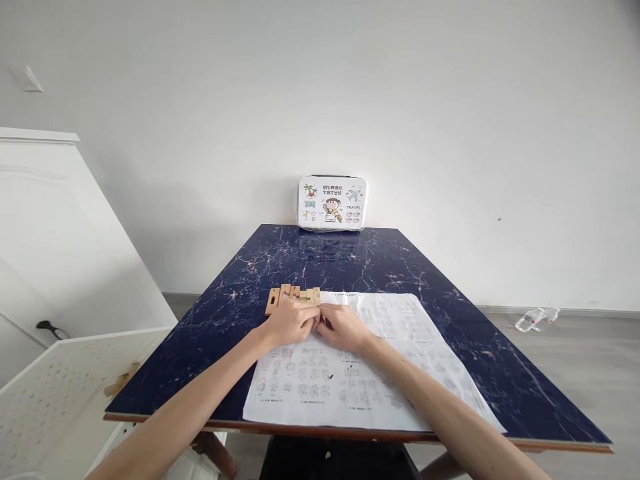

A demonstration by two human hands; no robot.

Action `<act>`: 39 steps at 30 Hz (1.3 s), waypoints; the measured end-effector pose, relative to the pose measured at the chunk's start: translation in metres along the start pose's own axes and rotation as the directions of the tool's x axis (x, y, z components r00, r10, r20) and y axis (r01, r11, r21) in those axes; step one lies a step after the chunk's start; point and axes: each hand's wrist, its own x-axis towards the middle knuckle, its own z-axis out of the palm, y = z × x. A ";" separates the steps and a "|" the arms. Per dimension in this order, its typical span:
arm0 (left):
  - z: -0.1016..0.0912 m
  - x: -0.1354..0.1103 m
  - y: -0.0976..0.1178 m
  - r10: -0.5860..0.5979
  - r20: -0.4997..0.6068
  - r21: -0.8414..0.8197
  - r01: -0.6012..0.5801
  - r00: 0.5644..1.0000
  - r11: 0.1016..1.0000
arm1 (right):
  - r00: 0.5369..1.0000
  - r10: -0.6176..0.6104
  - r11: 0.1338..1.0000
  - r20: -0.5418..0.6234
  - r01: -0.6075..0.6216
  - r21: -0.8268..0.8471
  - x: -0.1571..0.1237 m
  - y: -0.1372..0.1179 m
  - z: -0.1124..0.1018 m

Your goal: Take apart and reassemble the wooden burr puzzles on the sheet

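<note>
My left hand (pixel 293 321) and my right hand (pixel 344 327) meet over the upper left part of a printed paper sheet (pixel 370 400). The fingers of both are curled and pressed together at the tips. Whatever they pinch between them is hidden. Just beyond my left hand lies a row of notched wooden puzzle pieces (pixel 273 301), side by side at the sheet's top left corner. The row's near ends are covered by my hands. Rows of small line drawings cover the sheet.
A white cartoon-printed case (pixel 333 203) stands at the far end of the dark blue marbled table (pixel 380 260), against the wall. Left of the table is a white perforated bin (pixel 65 380) with wooden pieces (pixel 120 381) near its rim. Clear plastic bottles (pixel 537 319) lie on the floor at right.
</note>
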 end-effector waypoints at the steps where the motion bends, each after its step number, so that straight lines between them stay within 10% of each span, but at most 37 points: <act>1: 0.000 0.000 0.000 0.002 -0.001 0.001 -0.002 1.000 1.000 | 1.000 0.001 1.000 0.001 -0.001 0.000 0.000 0.000 0.000; 39: 0.001 -0.001 -0.001 0.028 -0.021 0.005 -0.028 0.999 1.000 | 1.000 -0.008 1.000 0.006 0.008 -0.016 0.000 0.002 0.002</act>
